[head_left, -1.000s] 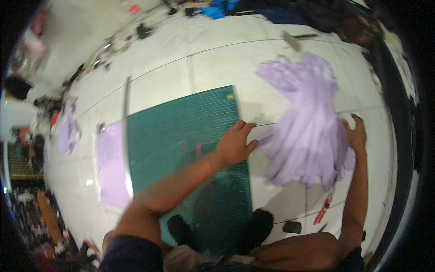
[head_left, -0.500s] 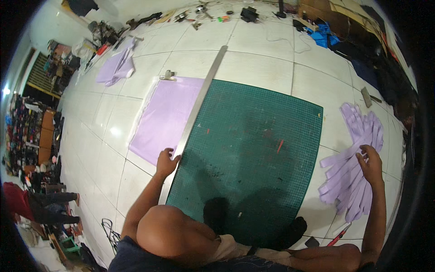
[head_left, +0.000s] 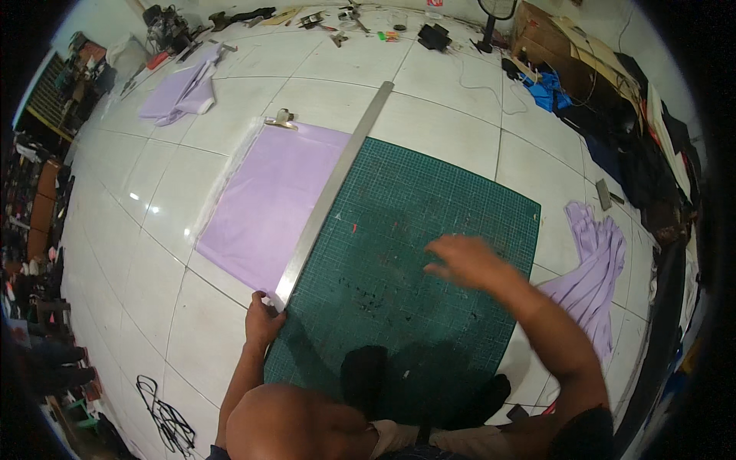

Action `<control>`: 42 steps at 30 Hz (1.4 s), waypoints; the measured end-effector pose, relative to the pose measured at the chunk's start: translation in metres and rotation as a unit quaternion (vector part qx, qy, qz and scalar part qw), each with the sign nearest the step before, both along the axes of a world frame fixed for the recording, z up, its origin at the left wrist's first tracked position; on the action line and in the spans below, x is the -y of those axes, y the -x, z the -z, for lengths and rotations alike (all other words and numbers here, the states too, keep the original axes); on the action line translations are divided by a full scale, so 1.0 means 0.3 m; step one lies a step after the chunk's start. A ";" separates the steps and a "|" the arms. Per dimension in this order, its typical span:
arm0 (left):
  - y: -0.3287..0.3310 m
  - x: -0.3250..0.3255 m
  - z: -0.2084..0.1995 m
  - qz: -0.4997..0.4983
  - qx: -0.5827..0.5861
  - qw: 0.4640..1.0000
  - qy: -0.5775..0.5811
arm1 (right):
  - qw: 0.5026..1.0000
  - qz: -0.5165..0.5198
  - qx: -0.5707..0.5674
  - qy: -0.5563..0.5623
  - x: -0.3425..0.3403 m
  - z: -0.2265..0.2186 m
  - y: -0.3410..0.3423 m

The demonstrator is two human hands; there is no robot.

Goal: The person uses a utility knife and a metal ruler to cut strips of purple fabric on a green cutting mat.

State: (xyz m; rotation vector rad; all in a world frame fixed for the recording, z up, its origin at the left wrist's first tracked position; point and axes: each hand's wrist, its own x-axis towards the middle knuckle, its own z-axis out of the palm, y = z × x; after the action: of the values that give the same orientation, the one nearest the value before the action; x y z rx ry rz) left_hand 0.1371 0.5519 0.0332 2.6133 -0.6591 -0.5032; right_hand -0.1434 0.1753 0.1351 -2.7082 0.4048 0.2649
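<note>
A long metal ruler (head_left: 331, 193) lies slantwise along the left edge of a green cutting mat (head_left: 429, 203) and the right edge of a folded lavender fabric (head_left: 270, 195). My left hand (head_left: 264, 325) is at the ruler's near end, thumb and fingers closing on the near corner of the fabric. A metal clip (head_left: 283, 119) grips the fabric's far edge. Slightly blurred, my right hand (head_left: 466, 261) hovers over the mat, thumb and forefinger apart, with nothing seen in it. A bunch of lavender fabric strips (head_left: 594, 264) lies right of the mat, partly behind my right forearm.
Another piece of lavender cloth (head_left: 180, 90) lies at the far left. A metal tool with a flat plate (head_left: 604, 195) lies beyond the strips. Black cord (head_left: 165, 420) is coiled at the near left. Dark cloth, a blue bag (head_left: 546, 90) and cardboard line the right wall.
My right hand has moved left from the strips to above the mat. My left hand has slid nearer, down to the ruler's near end and the fabric corner. The view has shifted somewhat.
</note>
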 end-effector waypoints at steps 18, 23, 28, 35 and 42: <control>-0.184 -0.021 0.086 -0.030 0.013 0.994 0.101 | 0.727 0.417 0.065 -0.542 -0.295 0.443 -0.628; -0.207 -0.077 0.126 -0.110 -0.017 0.976 0.186 | 0.741 0.482 0.074 -0.462 -0.336 0.469 -0.836; -0.398 -0.134 0.175 -0.267 -0.007 0.947 0.176 | 0.688 0.583 0.108 -0.418 -0.330 0.466 -0.941; -0.558 -0.039 0.159 -0.402 -0.184 0.860 0.254 | 0.676 0.593 0.172 -0.403 -0.112 0.438 -1.013; -0.563 -0.014 0.201 -0.396 -0.249 0.839 0.279 | 0.646 0.627 0.170 -0.401 -0.081 0.481 -1.049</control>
State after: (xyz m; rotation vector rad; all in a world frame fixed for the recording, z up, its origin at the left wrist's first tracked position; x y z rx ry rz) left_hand 0.3060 0.5562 -0.0272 1.8321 0.4044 -0.5647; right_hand 0.1713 0.1995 -0.0092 -1.0955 1.4580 -0.3867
